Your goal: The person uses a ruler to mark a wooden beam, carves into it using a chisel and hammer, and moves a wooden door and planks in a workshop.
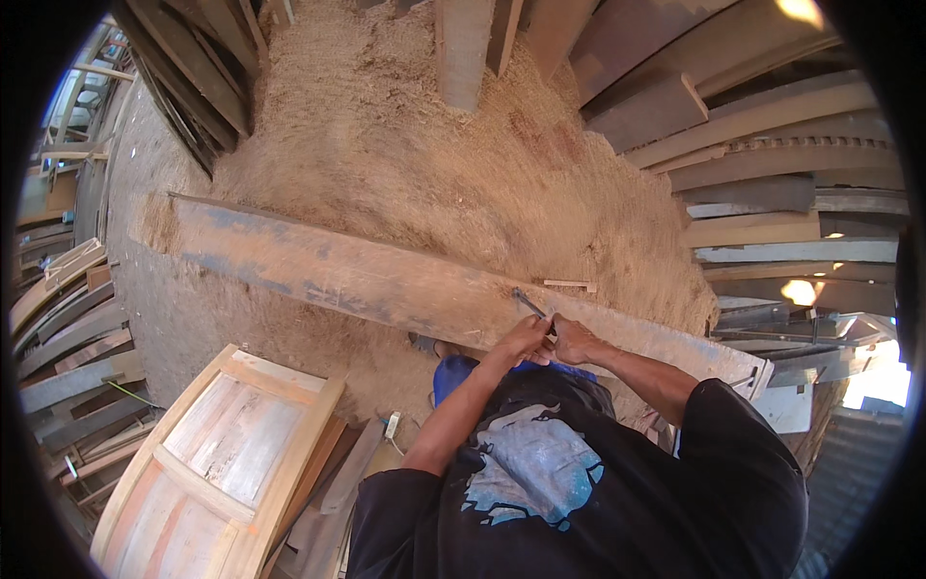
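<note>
A long, worn timber beam [386, 280] crosses in front of me, dusty and scuffed with grey-blue patches. Over its near edge, right of the middle, my two hands come together. My left hand [526, 341] is closed, its fingers bunched near the lower end of a slim dark metal tool [528, 303]. My right hand [575, 342] is closed too, pressed against the same end. The tool's far tip points up and left over the beam's top. Its exact kind cannot be made out, and the fingers hide its near end. A small pale wood strip [569, 285] lies just beyond.
Sawdust and shavings [386, 116] cover the ground beyond the beam. A panelled wooden door [231, 454] leans at the near left, with boards beside it. Stacked planks [772, 154] line the right, more timber [87, 338] the left. Boards [463, 53] jut in from the far side.
</note>
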### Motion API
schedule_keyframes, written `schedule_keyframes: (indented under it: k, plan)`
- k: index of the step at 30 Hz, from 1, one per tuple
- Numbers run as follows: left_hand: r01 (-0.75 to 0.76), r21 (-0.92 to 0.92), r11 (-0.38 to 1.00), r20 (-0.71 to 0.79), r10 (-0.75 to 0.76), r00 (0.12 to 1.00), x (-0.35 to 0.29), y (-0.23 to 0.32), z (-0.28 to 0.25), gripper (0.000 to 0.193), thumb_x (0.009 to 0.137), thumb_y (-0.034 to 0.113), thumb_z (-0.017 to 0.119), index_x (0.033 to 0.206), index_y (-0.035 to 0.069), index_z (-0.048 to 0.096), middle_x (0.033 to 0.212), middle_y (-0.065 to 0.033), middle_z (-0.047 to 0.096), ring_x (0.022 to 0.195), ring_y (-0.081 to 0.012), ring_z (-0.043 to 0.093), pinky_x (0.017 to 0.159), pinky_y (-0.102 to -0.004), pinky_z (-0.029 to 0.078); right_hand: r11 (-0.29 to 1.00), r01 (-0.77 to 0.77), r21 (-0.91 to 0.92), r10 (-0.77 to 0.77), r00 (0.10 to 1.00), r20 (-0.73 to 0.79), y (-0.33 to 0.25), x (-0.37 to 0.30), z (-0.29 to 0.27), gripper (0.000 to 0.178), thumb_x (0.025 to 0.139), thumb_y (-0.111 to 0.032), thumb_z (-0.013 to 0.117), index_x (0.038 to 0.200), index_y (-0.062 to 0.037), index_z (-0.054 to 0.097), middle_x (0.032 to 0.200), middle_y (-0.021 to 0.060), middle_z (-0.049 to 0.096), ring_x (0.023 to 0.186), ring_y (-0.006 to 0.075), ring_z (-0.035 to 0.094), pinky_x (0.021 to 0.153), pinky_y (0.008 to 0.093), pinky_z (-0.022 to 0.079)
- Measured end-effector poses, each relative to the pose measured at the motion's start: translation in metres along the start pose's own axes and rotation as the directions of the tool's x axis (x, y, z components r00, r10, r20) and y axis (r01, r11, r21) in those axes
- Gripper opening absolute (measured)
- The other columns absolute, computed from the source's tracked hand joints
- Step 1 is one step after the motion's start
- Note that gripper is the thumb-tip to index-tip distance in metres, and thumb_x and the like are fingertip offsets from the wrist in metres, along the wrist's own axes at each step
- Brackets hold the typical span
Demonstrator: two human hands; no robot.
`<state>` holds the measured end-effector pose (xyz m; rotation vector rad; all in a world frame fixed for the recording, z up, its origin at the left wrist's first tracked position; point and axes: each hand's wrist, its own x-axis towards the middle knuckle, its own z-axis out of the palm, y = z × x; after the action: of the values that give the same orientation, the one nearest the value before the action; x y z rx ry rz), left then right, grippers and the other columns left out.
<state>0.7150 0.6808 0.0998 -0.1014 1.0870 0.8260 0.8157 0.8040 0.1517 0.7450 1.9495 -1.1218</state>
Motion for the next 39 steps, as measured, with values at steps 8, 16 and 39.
schedule_keyframes:
  k: [8, 16, 39]
  plan:
    - [0.026, 0.192, 0.981, -0.175, 0.008, 0.984, 0.05, -0.015, 0.015, 0.045, 0.103, 0.043, 0.046, 0.113, -0.001, 0.052, 0.085, -0.0129, 0.064, 0.064, -0.0213, 0.065, 0.054, -0.0361, 0.058, 0.992, 0.101, 0.07, -0.101, 0.995, 0.001, 0.049, 0.013, 0.002, 0.034, 0.081, -0.004, 0.056, 0.114, 0.0028, 0.051, 0.103, 0.0285, 0.066, 0.102, 0.0449, 0.064, 0.084, 0.0505, 0.05]
    - [-0.229, -0.202, 0.952, -0.143, 0.203, 0.969, 0.091, -0.037, -0.014, 0.028, 0.1, 0.027, 0.05, 0.1, 0.002, 0.062, 0.081, -0.0126, 0.065, 0.071, -0.0244, 0.065, 0.059, -0.0392, 0.057, 0.981, 0.009, -0.192, -0.011, 1.0, -0.012, 0.009, 0.003, -0.02, 0.047, 0.078, -0.004, 0.053, 0.124, 0.0012, 0.05, 0.111, 0.0324, 0.063, 0.105, 0.0451, 0.063, 0.085, 0.0497, 0.051]
    - [-0.394, 0.072, 0.916, -0.437, 0.384, 0.813, 0.056, -0.054, -0.079, 0.023, 0.093, 0.026, 0.059, 0.094, 0.003, 0.062, 0.079, -0.0103, 0.063, 0.069, -0.0232, 0.066, 0.058, -0.0389, 0.055, 0.956, -0.23, 0.183, 0.208, 0.969, 0.132, 0.036, 0.014, 0.019, 0.018, 0.094, -0.017, 0.052, 0.087, -0.0005, 0.054, 0.064, 0.0108, 0.057, 0.052, 0.022, 0.059, 0.044, 0.0385, 0.044]
